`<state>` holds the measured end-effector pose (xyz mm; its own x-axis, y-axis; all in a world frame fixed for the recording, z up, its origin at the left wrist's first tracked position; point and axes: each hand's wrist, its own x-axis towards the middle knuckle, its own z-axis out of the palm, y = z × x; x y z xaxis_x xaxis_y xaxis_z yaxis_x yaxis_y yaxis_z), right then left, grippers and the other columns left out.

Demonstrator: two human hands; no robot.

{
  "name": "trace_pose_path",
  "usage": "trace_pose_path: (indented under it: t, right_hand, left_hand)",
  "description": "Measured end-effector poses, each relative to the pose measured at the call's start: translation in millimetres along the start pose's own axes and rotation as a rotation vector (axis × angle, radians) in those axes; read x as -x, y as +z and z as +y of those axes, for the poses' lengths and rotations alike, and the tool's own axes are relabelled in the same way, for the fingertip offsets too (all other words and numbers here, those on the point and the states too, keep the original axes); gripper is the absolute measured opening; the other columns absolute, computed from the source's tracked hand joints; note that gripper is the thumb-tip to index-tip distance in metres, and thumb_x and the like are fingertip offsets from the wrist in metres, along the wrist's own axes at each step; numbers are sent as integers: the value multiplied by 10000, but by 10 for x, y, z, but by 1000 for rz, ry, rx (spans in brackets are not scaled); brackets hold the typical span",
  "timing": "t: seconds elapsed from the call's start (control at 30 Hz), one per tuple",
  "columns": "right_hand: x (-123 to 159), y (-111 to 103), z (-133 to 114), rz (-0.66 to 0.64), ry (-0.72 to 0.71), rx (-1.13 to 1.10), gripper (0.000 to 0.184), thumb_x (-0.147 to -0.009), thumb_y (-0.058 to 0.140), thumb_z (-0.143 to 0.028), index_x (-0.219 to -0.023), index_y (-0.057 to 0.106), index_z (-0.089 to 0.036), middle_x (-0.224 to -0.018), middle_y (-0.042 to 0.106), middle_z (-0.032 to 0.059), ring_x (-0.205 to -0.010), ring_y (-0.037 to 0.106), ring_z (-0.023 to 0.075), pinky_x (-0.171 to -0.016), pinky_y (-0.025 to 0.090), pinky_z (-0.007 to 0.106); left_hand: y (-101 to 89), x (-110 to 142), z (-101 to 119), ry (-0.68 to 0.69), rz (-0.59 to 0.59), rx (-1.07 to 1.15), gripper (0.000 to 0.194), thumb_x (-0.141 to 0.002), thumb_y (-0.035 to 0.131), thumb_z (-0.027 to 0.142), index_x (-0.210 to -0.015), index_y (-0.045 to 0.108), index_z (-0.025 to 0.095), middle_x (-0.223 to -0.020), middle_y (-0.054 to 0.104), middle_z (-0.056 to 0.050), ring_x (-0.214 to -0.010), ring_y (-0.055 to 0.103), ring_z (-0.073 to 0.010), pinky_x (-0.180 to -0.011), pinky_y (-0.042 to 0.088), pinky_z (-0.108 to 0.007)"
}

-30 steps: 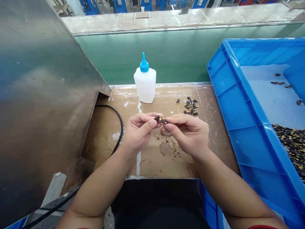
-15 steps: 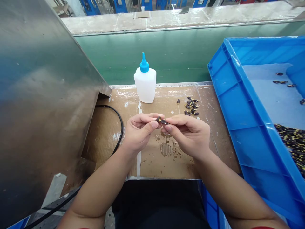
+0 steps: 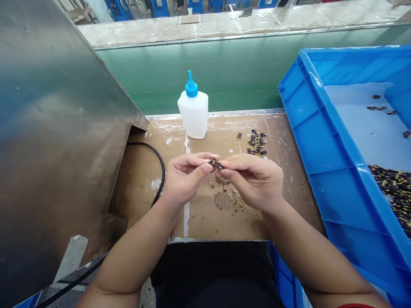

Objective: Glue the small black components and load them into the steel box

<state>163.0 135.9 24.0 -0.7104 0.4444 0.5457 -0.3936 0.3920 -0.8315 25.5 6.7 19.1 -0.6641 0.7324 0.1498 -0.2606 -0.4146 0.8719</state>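
Brown cardboard point(image 3: 208, 226), scuffed with whitish patches, covered the table point(image 3: 221, 241), and a strip of white tape point(image 3: 186, 222) ran across it to the near edge. Past the far edge stretched a green surface point(image 3: 154, 72), then a pale ledge point(image 3: 128, 32), with blue stools point(image 3: 160, 8) at the very top. At the centre, a person's two bare hands met above the cardboard. The left hand point(image 3: 186, 177) pinched one end of a small dark part with yellow bits point(image 3: 217, 164) between thumb and fingers; the right hand point(image 3: 258, 177) pinched the other end the same way. Raised off the table, the part bridged the narrow gap between the fingertips; whether it was a single piece or two pieces together could not be told. Behind the hands stood an upright white bottle point(image 3: 194, 115) with a pointed blue cap point(image 3: 192, 90). Beyond the right hand lay a loose cluster of similar dark-and-yellow pieces point(image 3: 257, 141), with a lone dark piece point(image 3: 239, 135) to its left. Below the hands, a round striped mark point(image 3: 223, 200) showed on the cardboard. At right, a large blue crate point(image 3: 308, 124) held a white sheet point(image 3: 356, 124) and a dense heap of such pieces point(image 3: 393, 188). At left, a black cable point(image 3: 163, 171) curved out beside a big metal panel point(image 3: 58, 107).
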Motion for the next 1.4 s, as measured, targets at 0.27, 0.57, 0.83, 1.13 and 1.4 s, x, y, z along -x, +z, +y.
trace_pose_path:
  t: [0.27,0.57,0.83,1.13,1.4]
  right_hand:
    - [-20,-17,-22,7,-39,40,249,-976,830,-121,-1170,839,-275,-1098,843,39,-942,824,210,-806,717,353]
    - [-10,13,-27,41,-55,137,215,-978,837,-157,-1144,843,-294,-1090,846,20,-921,825,213,-842,726,374]
    - [-42,8,-9,49,-78,244,195,-997,812,-178,-1133,842,-314,-1067,847,12,-925,820,220,-829,710,374]
    - [-98,-23,49,115,-293,532,320,-994,721,-64,-1172,818,-311,-1079,823,26,-906,794,182,-797,689,295]
    - [-62,-33,122,117,-412,584,378,-969,776,-80,-1236,785,-349,-1124,841,0,-919,817,205,-843,729,343]
  left_hand:
    - [-2,1,-4,66,-28,-27,108,-820,949,200,-837,859,257,-1017,871,-46,-914,842,-172,-813,707,-261]
    - [-4,34,6,200,-6,-215,89,-851,926,195,-870,868,261,-1052,872,-62,-988,852,-218,-884,725,-323]
    - [-20,32,7,300,3,-403,64,-864,916,228,-893,873,266,-1061,870,-59,-1003,846,-236,-940,716,-392]
    - [33,1,-52,119,59,-384,132,-892,900,299,-1009,891,240,-1017,865,-79,-924,828,-189,-893,698,-306]
    - [91,54,-70,98,122,-356,172,-855,931,304,-1003,887,228,-1013,872,-71,-936,842,-209,-871,714,-312]
